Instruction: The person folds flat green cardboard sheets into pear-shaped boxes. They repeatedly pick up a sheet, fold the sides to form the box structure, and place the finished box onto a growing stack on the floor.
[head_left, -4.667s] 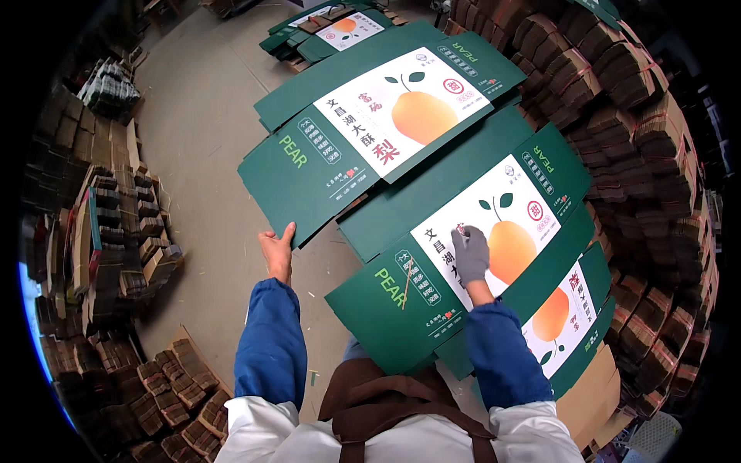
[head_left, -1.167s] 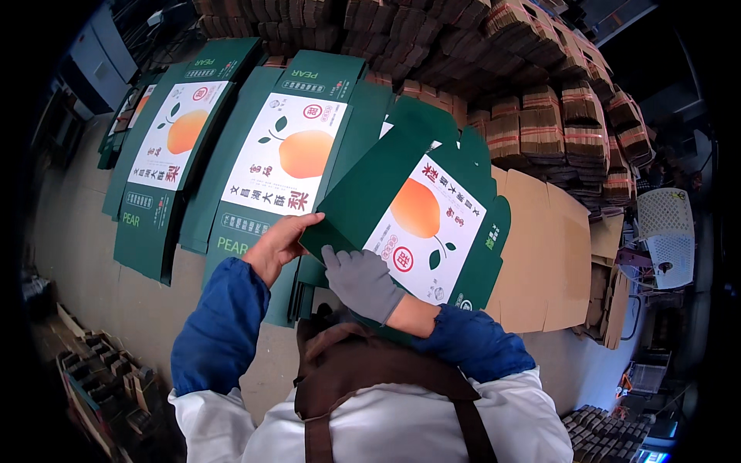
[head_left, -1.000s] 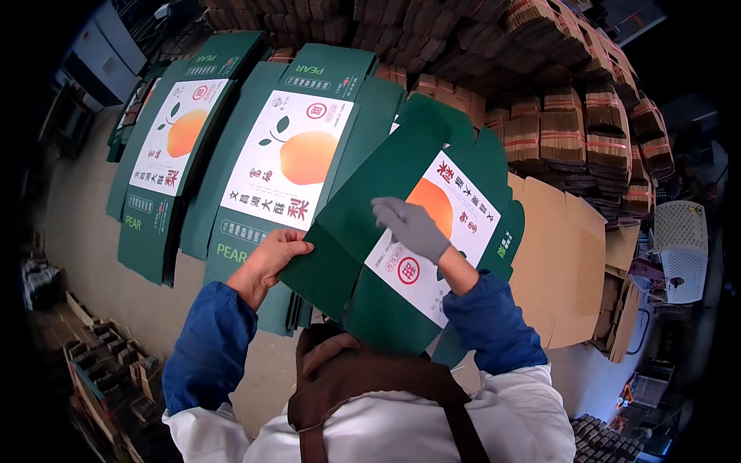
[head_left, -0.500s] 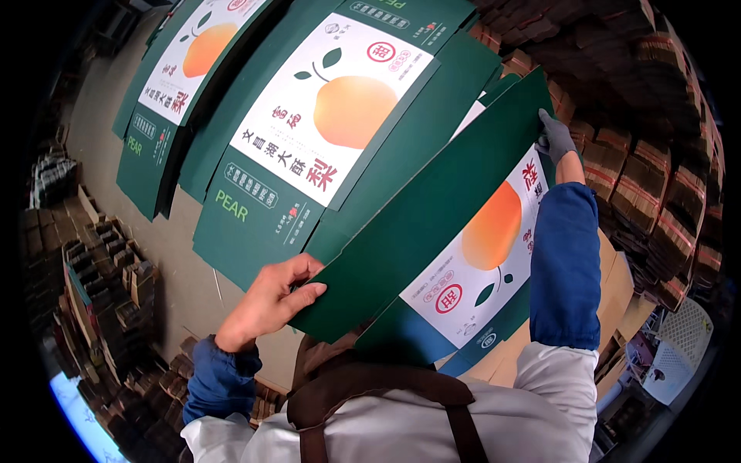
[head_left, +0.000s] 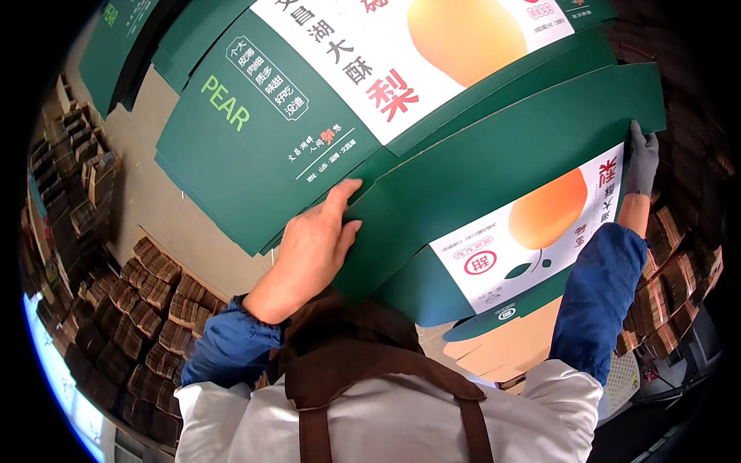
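Note:
A flat green cardboard box sheet [head_left: 478, 170] is stretched across in front of me, tilted, with a white panel and an orange-yellow pear picture facing me. My left hand [head_left: 312, 247], bare, pinches its left end between thumb and fingers. At the far right end my right hand [head_left: 643, 160], in a grey glove, grips the sheet's edge, its thumb partly hidden. Just beyond lies a stack of matching green box sheets [head_left: 231, 154], its top one bearing a large pear print. The held sheet's far edge overlaps or lies close against that stack; I cannot tell which.
Another green stack [head_left: 123, 54] stands at the upper left. Brown bundled cardboard [head_left: 154, 309] covers the floor at lower left, and strapped bundles [head_left: 664, 285] are piled on the right. Plain brown cardboard [head_left: 509, 343] lies under the held sheet, near a pale perforated basket [head_left: 620, 382].
The held sheet has turned to lie more level across the view, and its right end has moved right and down with my right hand. The stack now appears closer and higher in view.

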The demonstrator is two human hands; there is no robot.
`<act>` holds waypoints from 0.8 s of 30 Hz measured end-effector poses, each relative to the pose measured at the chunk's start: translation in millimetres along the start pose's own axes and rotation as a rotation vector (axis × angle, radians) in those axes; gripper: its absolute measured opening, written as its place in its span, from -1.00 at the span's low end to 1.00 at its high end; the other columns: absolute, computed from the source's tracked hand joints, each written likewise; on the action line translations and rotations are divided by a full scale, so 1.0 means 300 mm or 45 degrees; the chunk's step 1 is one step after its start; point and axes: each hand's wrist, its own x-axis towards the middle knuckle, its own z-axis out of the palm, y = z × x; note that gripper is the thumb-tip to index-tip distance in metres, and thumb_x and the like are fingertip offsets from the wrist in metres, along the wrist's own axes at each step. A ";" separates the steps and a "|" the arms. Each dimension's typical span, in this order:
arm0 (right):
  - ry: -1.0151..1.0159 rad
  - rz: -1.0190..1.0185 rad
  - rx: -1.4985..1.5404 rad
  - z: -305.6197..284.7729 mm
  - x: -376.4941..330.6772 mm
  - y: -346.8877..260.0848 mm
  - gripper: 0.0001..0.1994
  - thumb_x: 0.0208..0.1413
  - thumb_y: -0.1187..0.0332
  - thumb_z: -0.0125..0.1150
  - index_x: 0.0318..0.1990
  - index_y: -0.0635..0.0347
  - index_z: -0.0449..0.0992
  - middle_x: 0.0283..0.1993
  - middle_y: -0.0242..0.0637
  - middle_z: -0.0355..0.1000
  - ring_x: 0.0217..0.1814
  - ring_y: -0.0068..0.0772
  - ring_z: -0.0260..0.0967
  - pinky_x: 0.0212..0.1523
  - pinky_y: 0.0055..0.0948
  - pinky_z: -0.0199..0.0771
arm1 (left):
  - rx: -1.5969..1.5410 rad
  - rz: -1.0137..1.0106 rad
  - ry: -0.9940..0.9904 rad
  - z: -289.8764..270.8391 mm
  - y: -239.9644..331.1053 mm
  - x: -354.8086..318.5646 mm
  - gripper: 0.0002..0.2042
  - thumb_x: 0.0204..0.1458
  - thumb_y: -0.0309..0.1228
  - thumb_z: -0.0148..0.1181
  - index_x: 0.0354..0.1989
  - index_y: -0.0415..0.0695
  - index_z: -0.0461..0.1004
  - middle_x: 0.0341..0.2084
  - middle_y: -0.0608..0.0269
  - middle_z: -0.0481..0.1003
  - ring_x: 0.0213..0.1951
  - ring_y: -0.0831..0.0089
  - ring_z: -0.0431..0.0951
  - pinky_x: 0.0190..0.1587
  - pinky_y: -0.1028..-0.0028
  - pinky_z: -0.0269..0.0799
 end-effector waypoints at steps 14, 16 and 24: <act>-0.142 -0.366 -0.631 0.026 0.253 0.062 -0.67 0.24 0.38 0.03 0.10 0.35 0.46 0.10 -0.32 0.41 -0.03 -0.60 0.34 -0.04 -0.64 0.31 | 0.125 0.160 0.116 0.092 -0.098 0.123 -0.48 -0.08 -0.60 0.27 0.13 -0.02 0.44 -0.30 0.23 0.41 -0.40 0.34 0.46 -0.37 0.40 0.44; -0.162 -0.377 -0.648 0.041 0.259 0.074 -0.66 0.24 0.39 0.03 0.11 0.35 0.45 0.12 -0.32 0.40 -0.01 -0.60 0.34 -0.02 -0.64 0.30 | 0.119 0.159 0.112 0.095 -0.106 0.128 -0.48 -0.08 -0.60 0.27 0.14 -0.02 0.43 -0.31 0.23 0.40 -0.42 0.34 0.45 -0.38 0.40 0.43; -0.171 -0.195 -0.550 0.063 0.282 0.106 -0.58 0.16 0.64 -0.12 0.18 0.26 0.39 0.22 -0.10 0.32 0.17 -0.27 0.32 0.11 -0.52 0.32 | 0.096 0.152 0.083 0.092 -0.108 0.134 -0.48 -0.08 -0.58 0.27 0.14 -0.02 0.43 -0.33 0.21 0.38 -0.45 0.33 0.43 -0.42 0.39 0.42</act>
